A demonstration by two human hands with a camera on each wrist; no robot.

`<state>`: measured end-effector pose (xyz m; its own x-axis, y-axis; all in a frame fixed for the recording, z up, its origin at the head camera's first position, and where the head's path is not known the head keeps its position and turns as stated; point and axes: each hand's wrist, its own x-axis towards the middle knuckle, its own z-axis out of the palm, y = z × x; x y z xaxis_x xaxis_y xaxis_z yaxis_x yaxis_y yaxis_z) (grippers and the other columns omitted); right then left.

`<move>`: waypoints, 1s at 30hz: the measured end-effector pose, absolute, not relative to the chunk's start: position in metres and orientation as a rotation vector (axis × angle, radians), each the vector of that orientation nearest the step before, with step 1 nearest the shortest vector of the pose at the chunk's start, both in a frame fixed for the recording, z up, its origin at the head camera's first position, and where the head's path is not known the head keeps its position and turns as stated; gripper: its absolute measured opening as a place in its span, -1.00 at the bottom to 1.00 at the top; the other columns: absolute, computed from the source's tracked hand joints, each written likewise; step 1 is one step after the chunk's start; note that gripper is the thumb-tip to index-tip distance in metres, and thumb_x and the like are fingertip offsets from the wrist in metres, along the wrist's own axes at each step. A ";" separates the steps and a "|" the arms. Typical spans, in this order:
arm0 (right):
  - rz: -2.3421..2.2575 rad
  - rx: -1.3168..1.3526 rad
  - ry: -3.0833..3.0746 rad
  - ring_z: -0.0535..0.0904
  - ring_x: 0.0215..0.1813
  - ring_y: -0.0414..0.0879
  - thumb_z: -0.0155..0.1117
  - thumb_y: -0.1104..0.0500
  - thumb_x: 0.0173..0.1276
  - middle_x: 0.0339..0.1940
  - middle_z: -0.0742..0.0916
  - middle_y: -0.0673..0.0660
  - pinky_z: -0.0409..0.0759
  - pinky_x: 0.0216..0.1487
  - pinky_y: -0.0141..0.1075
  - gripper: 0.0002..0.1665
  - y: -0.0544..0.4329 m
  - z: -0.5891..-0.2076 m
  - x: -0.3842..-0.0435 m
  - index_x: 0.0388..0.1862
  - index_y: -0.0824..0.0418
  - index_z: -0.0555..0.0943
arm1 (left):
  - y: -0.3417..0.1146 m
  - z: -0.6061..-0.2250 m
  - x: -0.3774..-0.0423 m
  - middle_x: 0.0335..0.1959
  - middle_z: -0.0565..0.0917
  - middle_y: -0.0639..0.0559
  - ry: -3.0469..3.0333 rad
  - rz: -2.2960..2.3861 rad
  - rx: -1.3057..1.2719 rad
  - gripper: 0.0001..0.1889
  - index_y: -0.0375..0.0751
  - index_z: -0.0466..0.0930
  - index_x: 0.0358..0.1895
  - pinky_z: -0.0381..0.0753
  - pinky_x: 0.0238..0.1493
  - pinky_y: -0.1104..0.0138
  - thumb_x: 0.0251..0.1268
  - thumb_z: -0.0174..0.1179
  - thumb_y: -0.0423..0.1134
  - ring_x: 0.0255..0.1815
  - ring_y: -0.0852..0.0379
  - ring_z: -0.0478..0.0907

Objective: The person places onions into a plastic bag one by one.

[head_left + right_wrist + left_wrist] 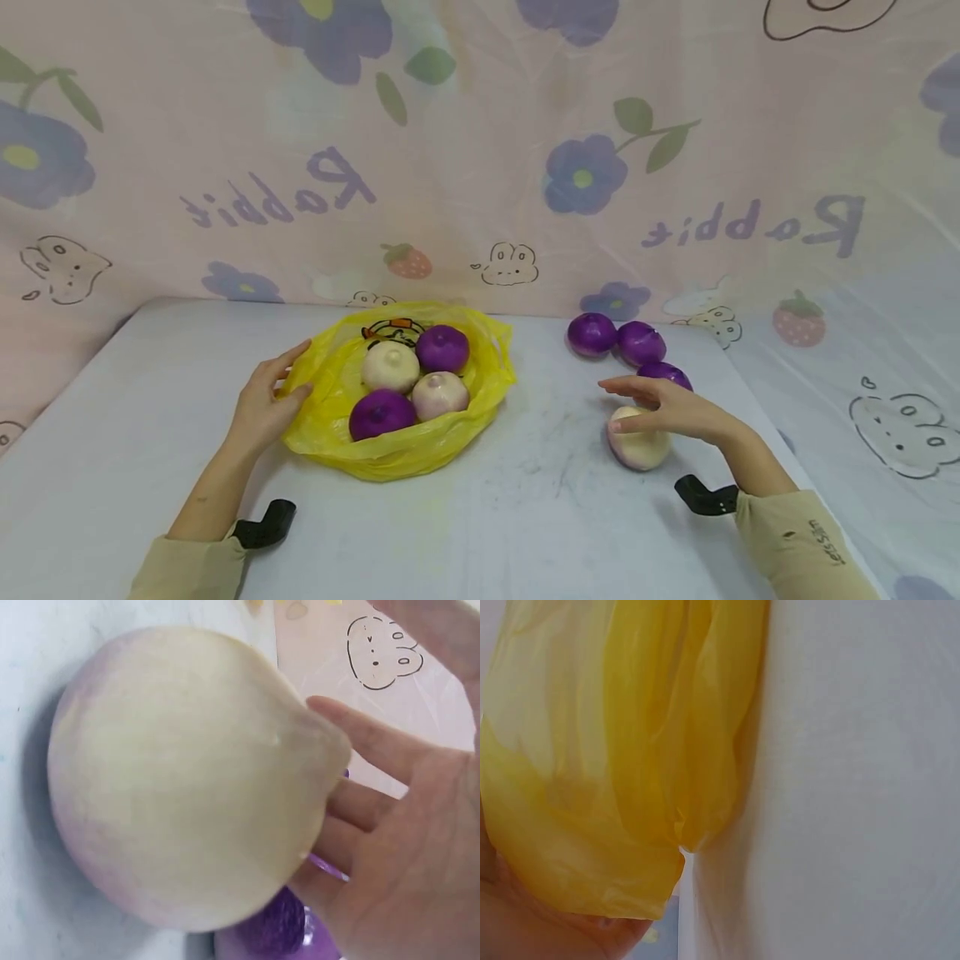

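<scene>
A yellow plastic bag lies spread open with two purple onions and two pale onions inside. My left hand holds the bag's left edge, its thumb against the plastic; in the left wrist view the bag hides most of the fingers. At the right, my right hand reaches over a pale onion on the table. Its fingers are spread, with the thumb at the onion's upper side. In the right wrist view this onion stands close before the fingers, its pointed tip towards the palm.
Behind the right hand, several purple onions sit in a row near the table's back right. The white table ends at a patterned cloth hanging behind it. Each wrist carries a black mount.
</scene>
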<state>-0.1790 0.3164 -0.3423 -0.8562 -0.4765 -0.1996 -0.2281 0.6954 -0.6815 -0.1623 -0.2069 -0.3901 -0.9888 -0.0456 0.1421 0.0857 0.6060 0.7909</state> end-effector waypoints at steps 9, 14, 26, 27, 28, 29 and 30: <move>-0.833 -0.457 2.476 0.34 0.32 0.18 0.42 -0.04 0.13 0.41 0.40 0.28 0.40 0.16 -0.04 -0.11 0.324 -0.338 -0.173 0.43 0.07 0.32 | -0.207 -0.388 -0.159 0.27 0.29 -0.42 -2.683 -1.333 -0.038 -0.37 -0.18 0.19 0.46 0.31 0.18 -0.20 0.29 0.05 -0.38 0.17 -0.31 0.25; -0.789 -0.466 2.449 0.41 0.20 0.11 0.45 0.00 0.08 0.35 0.41 0.35 0.45 0.03 -0.11 -0.08 0.326 -0.332 -0.171 0.43 0.09 0.33 | -0.207 -0.387 -0.160 0.28 0.27 -0.43 -2.687 -1.339 -0.032 -0.37 -0.18 0.18 0.46 0.29 0.20 -0.22 0.30 0.04 -0.38 0.19 -0.31 0.24; -0.813 -0.538 2.453 0.29 0.28 0.29 0.50 0.08 -0.01 0.41 0.28 0.48 0.43 0.07 -0.01 0.00 0.333 -0.338 -0.167 0.43 0.20 0.29 | -0.207 -0.387 -0.158 0.28 0.27 -0.43 -2.685 -1.350 -0.037 -0.38 -0.18 0.19 0.45 0.29 0.20 -0.21 0.30 0.04 -0.38 0.18 -0.32 0.25; -0.807 -0.536 2.466 0.30 0.28 0.29 0.50 0.07 -0.01 0.41 0.29 0.46 0.42 0.08 0.02 0.00 0.333 -0.338 -0.167 0.43 0.18 0.30 | -0.207 -0.387 -0.158 0.28 0.27 -0.43 -2.683 -1.352 -0.037 -0.38 -0.17 0.19 0.46 0.29 0.20 -0.21 0.30 0.04 -0.38 0.18 -0.32 0.24; -0.803 -0.538 2.479 0.30 0.29 0.30 0.50 0.06 0.00 0.41 0.30 0.45 0.42 0.09 0.04 -0.01 0.333 -0.339 -0.167 0.43 0.17 0.30 | -0.207 -0.387 -0.158 0.28 0.27 -0.43 -2.682 -1.348 -0.040 -0.38 -0.18 0.19 0.46 0.29 0.19 -0.21 0.30 0.04 -0.38 0.18 -0.32 0.25; -0.799 -0.538 2.490 0.30 0.29 0.29 0.50 0.05 0.01 0.40 0.32 0.43 0.42 0.09 0.06 -0.02 0.333 -0.339 -0.168 0.43 0.16 0.30 | -0.207 -0.387 -0.159 0.28 0.27 -0.43 -2.681 -1.346 -0.040 -0.38 -0.18 0.19 0.46 0.29 0.19 -0.22 0.30 0.03 -0.38 0.18 -0.32 0.24; -0.797 -0.541 2.500 0.31 0.29 0.29 0.49 0.04 0.01 0.40 0.34 0.42 0.42 0.10 0.07 -0.02 0.332 -0.339 -0.168 0.43 0.15 0.31 | -0.208 -0.386 -0.159 0.28 0.27 -0.43 -2.680 -1.346 -0.043 -0.38 -0.17 0.19 0.46 0.29 0.19 -0.22 0.30 0.04 -0.38 0.18 -0.32 0.24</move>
<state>-0.1678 0.3322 -0.3393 -0.8175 -0.4898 -0.3030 -0.2242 0.7552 -0.6160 -0.1591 -0.2077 -0.3865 -0.9895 -0.0380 0.1397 0.0893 0.5991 0.7957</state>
